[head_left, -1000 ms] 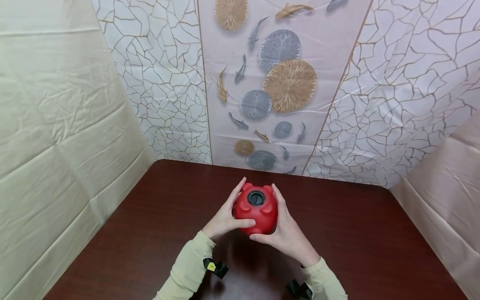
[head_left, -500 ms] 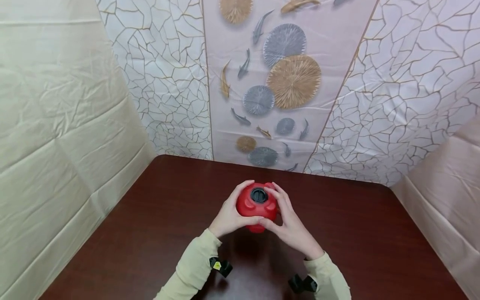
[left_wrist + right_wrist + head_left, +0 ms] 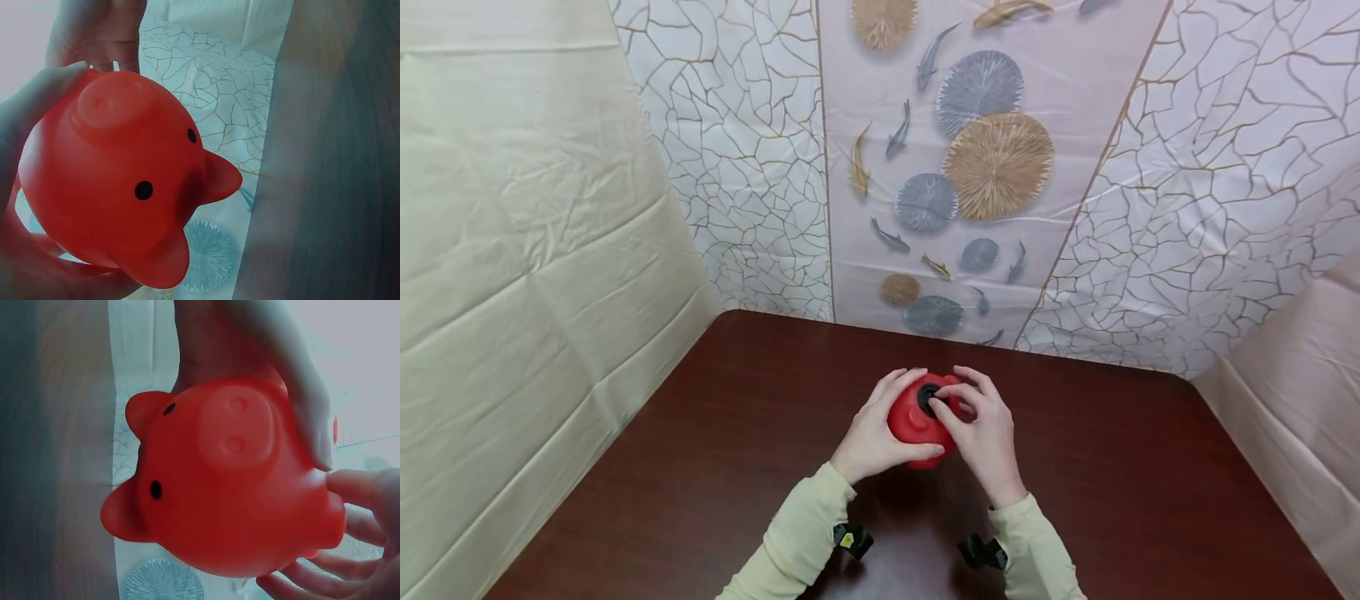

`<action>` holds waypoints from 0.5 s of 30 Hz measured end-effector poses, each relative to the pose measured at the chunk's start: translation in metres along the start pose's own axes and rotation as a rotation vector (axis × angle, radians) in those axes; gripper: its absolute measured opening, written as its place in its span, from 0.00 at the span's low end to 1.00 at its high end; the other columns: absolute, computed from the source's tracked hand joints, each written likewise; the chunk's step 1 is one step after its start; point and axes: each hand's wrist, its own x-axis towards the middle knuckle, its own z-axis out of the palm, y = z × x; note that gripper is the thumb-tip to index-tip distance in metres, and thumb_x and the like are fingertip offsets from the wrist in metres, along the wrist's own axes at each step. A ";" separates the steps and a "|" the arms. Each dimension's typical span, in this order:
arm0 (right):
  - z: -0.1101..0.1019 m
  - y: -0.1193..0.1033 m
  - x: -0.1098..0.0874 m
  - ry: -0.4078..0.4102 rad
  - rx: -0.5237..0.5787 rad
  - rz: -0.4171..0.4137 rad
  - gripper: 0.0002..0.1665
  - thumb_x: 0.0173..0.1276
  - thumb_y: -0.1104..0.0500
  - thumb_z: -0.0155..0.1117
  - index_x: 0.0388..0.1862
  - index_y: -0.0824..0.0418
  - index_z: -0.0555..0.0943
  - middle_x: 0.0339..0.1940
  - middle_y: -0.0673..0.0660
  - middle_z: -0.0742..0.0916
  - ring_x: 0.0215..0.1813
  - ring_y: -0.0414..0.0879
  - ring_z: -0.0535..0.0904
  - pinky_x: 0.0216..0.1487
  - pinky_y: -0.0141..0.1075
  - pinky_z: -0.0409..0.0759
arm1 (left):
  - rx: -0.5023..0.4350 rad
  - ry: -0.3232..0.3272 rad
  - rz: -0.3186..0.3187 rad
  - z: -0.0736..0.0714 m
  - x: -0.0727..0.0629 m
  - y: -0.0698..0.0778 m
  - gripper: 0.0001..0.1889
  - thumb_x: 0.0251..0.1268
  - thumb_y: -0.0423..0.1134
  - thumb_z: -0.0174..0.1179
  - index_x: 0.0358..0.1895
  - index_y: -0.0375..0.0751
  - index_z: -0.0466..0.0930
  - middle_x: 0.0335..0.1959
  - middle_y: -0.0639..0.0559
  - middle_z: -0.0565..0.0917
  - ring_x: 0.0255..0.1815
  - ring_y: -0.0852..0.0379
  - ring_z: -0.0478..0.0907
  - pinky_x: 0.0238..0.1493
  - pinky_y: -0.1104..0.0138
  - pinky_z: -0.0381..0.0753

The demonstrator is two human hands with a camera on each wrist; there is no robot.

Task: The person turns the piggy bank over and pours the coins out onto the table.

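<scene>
A red piggy bank (image 3: 908, 427) is held above the table with its underside tipped up, showing a round black plug (image 3: 926, 400) between the stubby feet. My left hand (image 3: 874, 437) grips its left side, thumb along the near side and fingers over the far side. At the plug, the thumb and index finger of my right hand (image 3: 989, 433) pinch, while its other fingers reach toward the right side of the bank. The left wrist view shows the snout (image 3: 112, 103) and two black eyes; in the right wrist view, an ear (image 3: 128, 512) points left.
A dark reddish-brown table (image 3: 737, 417) lies under both hands. Behind it hangs a patterned cloth (image 3: 1000, 167) with lily pads and fish, and a cream cloth (image 3: 512, 292) borders the left side. Each wrist carries a small black camera (image 3: 853, 540).
My right hand has shifted from holding the bank's right side to the plug, its thumb and index finger now there. My left hand keeps its hold, and the bank has tilted slightly.
</scene>
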 end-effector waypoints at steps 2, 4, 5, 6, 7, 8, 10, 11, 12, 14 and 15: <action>0.000 0.001 -0.001 0.005 -0.011 0.009 0.08 0.57 0.63 0.73 0.36 0.64 0.86 0.58 0.62 0.81 0.54 0.56 0.82 0.49 0.48 0.84 | 0.038 0.015 0.010 0.002 -0.001 0.000 0.45 0.45 0.49 0.76 0.70 0.70 0.62 0.73 0.51 0.62 0.67 0.49 0.70 0.55 0.57 0.82; 0.001 0.002 -0.001 0.012 -0.014 0.010 0.08 0.57 0.64 0.74 0.35 0.64 0.86 0.57 0.61 0.82 0.52 0.56 0.83 0.48 0.48 0.84 | 0.074 0.033 0.026 0.004 -0.001 0.000 0.45 0.45 0.49 0.76 0.69 0.70 0.62 0.73 0.51 0.62 0.67 0.48 0.69 0.55 0.56 0.82; 0.001 0.002 -0.002 0.018 -0.015 0.005 0.08 0.56 0.64 0.74 0.35 0.64 0.87 0.57 0.61 0.82 0.51 0.55 0.83 0.48 0.48 0.85 | 0.090 0.043 0.035 0.005 -0.001 0.000 0.45 0.44 0.50 0.76 0.69 0.70 0.63 0.73 0.50 0.62 0.68 0.48 0.69 0.55 0.56 0.82; 0.002 0.002 -0.002 0.025 -0.017 -0.003 0.07 0.56 0.64 0.74 0.35 0.64 0.87 0.56 0.61 0.83 0.50 0.55 0.84 0.47 0.47 0.85 | 0.109 0.054 0.044 0.006 0.000 0.000 0.45 0.44 0.50 0.77 0.69 0.69 0.63 0.73 0.50 0.62 0.68 0.48 0.69 0.56 0.55 0.82; 0.002 0.003 -0.002 0.032 -0.017 -0.014 0.07 0.56 0.65 0.74 0.35 0.64 0.87 0.56 0.60 0.83 0.50 0.55 0.84 0.46 0.47 0.85 | 0.120 0.061 0.051 0.007 0.000 0.000 0.45 0.44 0.50 0.77 0.69 0.69 0.63 0.73 0.50 0.63 0.68 0.47 0.69 0.56 0.55 0.81; 0.003 0.003 -0.003 0.039 -0.018 -0.024 0.07 0.56 0.65 0.73 0.34 0.64 0.87 0.55 0.60 0.83 0.48 0.54 0.85 0.46 0.47 0.85 | 0.128 0.067 0.056 0.007 0.000 0.000 0.45 0.44 0.50 0.77 0.69 0.69 0.63 0.73 0.50 0.63 0.68 0.47 0.70 0.56 0.55 0.81; 0.004 0.003 -0.003 0.043 -0.018 -0.044 0.07 0.55 0.67 0.73 0.35 0.64 0.87 0.55 0.59 0.84 0.46 0.52 0.85 0.45 0.46 0.86 | 0.147 0.078 0.071 0.007 -0.001 0.000 0.45 0.43 0.50 0.77 0.69 0.68 0.64 0.72 0.49 0.63 0.67 0.46 0.70 0.56 0.54 0.81; 0.005 0.003 -0.004 0.042 -0.014 -0.050 0.07 0.56 0.68 0.72 0.35 0.64 0.87 0.55 0.58 0.84 0.47 0.52 0.85 0.44 0.46 0.86 | 0.155 0.080 0.076 0.006 -0.001 0.000 0.45 0.43 0.50 0.77 0.69 0.67 0.64 0.72 0.49 0.64 0.67 0.46 0.70 0.55 0.54 0.81; 0.005 0.004 -0.004 0.038 -0.007 -0.053 0.07 0.56 0.68 0.71 0.35 0.64 0.87 0.55 0.58 0.84 0.47 0.51 0.85 0.44 0.46 0.86 | 0.162 0.082 0.083 0.006 -0.001 0.000 0.45 0.43 0.50 0.77 0.69 0.66 0.64 0.72 0.48 0.64 0.67 0.46 0.70 0.55 0.54 0.82; 0.006 0.005 -0.004 0.023 0.018 -0.053 0.08 0.57 0.70 0.70 0.36 0.64 0.87 0.56 0.58 0.84 0.48 0.50 0.84 0.45 0.46 0.85 | 0.169 0.080 0.092 0.005 -0.001 0.001 0.44 0.44 0.50 0.76 0.69 0.65 0.65 0.72 0.48 0.64 0.67 0.45 0.69 0.55 0.53 0.82; 0.006 0.006 -0.003 0.013 0.030 -0.050 0.09 0.57 0.70 0.69 0.37 0.63 0.87 0.56 0.57 0.84 0.51 0.50 0.84 0.45 0.46 0.85 | 0.174 0.077 0.096 0.004 0.000 0.001 0.44 0.44 0.50 0.76 0.69 0.64 0.65 0.72 0.48 0.64 0.67 0.45 0.69 0.54 0.54 0.82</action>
